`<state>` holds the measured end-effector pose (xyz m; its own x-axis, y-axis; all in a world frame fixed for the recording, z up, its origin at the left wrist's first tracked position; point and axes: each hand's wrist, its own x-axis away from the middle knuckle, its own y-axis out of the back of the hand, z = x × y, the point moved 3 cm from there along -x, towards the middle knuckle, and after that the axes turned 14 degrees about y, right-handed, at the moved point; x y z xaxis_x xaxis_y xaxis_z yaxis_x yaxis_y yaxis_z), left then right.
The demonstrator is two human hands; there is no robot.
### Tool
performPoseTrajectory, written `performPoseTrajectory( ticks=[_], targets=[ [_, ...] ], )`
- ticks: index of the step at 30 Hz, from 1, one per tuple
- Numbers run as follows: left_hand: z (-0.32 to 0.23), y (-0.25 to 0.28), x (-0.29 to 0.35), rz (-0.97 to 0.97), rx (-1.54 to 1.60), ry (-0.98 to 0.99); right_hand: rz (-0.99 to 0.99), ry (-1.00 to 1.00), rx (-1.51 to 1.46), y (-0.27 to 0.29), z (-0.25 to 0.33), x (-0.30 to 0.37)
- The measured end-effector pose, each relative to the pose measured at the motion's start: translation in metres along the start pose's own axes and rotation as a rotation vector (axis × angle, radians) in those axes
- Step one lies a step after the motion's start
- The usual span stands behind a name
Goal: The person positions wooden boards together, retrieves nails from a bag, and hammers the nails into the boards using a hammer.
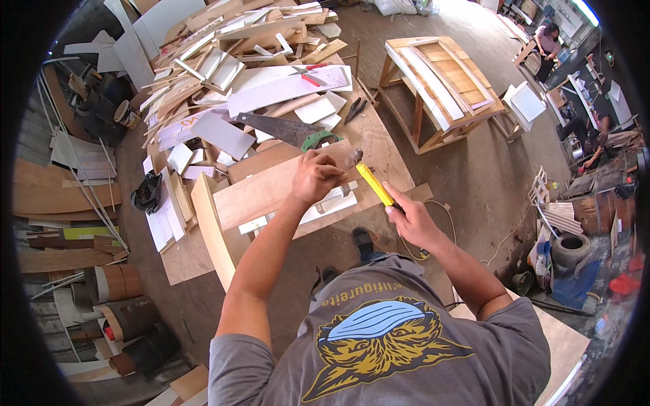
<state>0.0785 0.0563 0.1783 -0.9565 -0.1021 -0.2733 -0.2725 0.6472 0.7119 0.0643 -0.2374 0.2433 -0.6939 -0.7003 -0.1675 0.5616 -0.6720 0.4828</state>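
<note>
"While the right hand (412, 222) clamped its fingers round the hammer (374, 183), where was the left hand (315, 178)?"
"At the board (261, 191) — fingers bunched together, though I couldn't tell on what."
"And the hammer's head?"
"Near those fingers, by the board's end."

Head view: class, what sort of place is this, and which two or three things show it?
Most likely a woodworking workshop: there is a large heap of wood offcuts, a hand saw with a green handle, and a yellow-handled hammer in the person's right hand.
</note>
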Motion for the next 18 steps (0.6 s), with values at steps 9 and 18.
performPoseTrajectory(
  ticks=[9,18],
  targets=[
    [-0.003,0.0,0.0,-0.001,-0.012,0.015,-0.002,0.135,0.047,-0.007,0.004,0.001],
    [-0.005,0.002,0.0,-0.012,-0.023,0.018,-0.001,0.135,0.063,-0.005,0.009,0.001]
  ],
)
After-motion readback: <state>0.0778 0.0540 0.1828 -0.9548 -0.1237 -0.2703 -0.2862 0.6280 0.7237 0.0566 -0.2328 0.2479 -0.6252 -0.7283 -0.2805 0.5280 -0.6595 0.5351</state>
